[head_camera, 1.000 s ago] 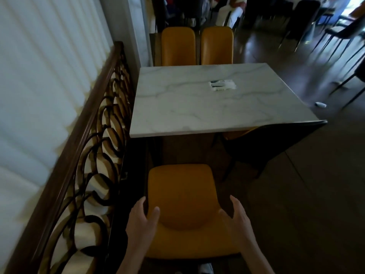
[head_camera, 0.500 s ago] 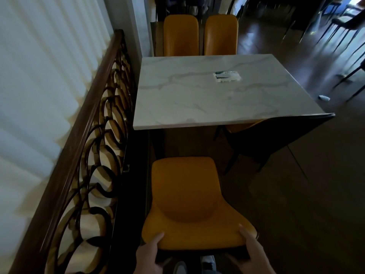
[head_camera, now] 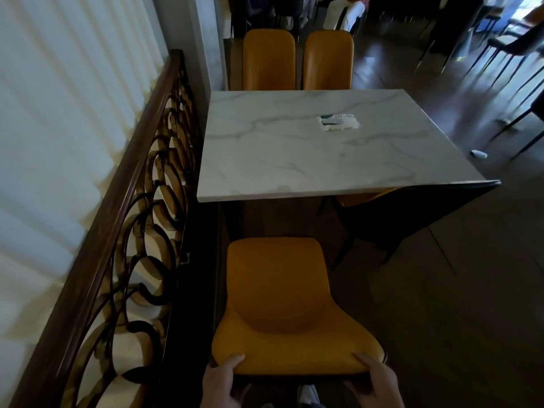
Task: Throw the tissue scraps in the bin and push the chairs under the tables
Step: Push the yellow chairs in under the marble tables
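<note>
A yellow chair (head_camera: 282, 301) stands in front of me, its seat short of the white marble table (head_camera: 294, 160). My left hand (head_camera: 219, 384) grips the top of its backrest on the left, thumb over the edge. My right hand (head_camera: 378, 384) grips the same top edge on the right. A white tissue pack (head_camera: 338, 122) with green print lies on the table's far right part. A small white scrap (head_camera: 479, 154) lies on the dark floor to the right of the table.
A dark wood and iron railing (head_camera: 141, 219) runs along the left, close to the chair. Two yellow chairs (head_camera: 297, 60) stand at the table's far side. Another yellow chair (head_camera: 365, 198) is tucked under the near right edge. Dark chairs (head_camera: 512, 45) stand at the far right.
My hands slid back from the sides of the backrest to grip its top edge. The chair sits slightly nearer the table in view than a second ago.
</note>
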Demonstrator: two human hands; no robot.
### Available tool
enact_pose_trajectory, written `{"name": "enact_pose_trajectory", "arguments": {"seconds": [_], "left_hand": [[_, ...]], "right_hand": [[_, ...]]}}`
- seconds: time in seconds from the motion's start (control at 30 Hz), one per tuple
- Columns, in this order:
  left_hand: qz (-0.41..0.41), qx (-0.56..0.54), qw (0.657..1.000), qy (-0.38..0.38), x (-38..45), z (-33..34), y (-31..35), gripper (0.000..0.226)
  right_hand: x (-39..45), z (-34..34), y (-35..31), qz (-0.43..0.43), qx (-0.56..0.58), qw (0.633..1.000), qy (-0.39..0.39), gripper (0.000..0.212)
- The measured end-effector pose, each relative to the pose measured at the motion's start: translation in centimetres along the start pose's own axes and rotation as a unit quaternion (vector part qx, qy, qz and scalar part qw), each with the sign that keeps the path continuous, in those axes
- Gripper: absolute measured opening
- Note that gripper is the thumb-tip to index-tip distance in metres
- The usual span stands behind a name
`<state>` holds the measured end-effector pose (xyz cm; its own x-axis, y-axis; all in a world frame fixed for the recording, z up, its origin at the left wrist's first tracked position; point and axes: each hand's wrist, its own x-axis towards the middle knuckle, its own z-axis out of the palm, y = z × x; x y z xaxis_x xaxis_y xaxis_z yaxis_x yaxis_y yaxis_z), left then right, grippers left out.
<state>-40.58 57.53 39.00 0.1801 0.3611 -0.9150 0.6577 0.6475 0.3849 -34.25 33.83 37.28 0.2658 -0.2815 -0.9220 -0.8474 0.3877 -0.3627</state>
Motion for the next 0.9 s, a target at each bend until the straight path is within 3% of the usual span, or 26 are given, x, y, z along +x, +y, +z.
{"name": "enact_pose_trajectory", "arguments": {"seconds": [0.3, 0.53, 0.9], "left_hand": [[0.025, -0.028, 0.999, 0.006, 1.3, 4.1, 3.1, 0.068], [0.052, -0.069, 0.996, -0.005, 2.4, 8.3, 7.9, 0.064], [0.074, -0.093, 0.993, -0.017, 5.4, 16.8, 17.6, 0.060]], "right_hand": [[1.8, 1.9, -3.9, -0.016, 0.037, 0.999, -0.020, 0.070], [4.5, 5.2, -8.4, -0.044, 0.071, 0.994, -0.072, 0.041], [8.9, 13.1, -19.7, -0.076, 0.051, 0.990, -0.107, 0.021]]}}
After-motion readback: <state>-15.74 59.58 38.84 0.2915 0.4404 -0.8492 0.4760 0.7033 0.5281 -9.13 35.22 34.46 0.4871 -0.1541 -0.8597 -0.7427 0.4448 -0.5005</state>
